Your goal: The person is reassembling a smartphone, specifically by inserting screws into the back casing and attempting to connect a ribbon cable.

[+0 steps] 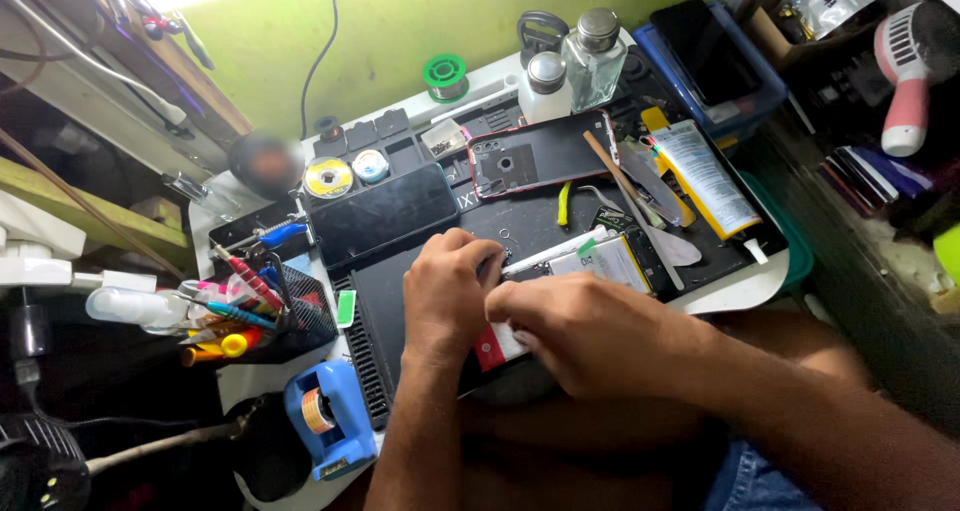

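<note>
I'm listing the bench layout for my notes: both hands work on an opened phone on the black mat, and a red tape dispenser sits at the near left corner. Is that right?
Not quite: the tape dispenser is blue, not red, as the head view shows. The rest holds: the left hand and the right hand are both on the opened phone on the black mat, and the dispenser sits at the near left corner.

A blue tape dispenser [328, 418], two glass bottles [575, 66], a green solder spool [445, 75] and a glue tube [708, 179] sit on the bench [740, 289].

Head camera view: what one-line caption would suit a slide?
Both hands, left hand and right hand, press on an opened phone on a cluttered black work mat.
</note>
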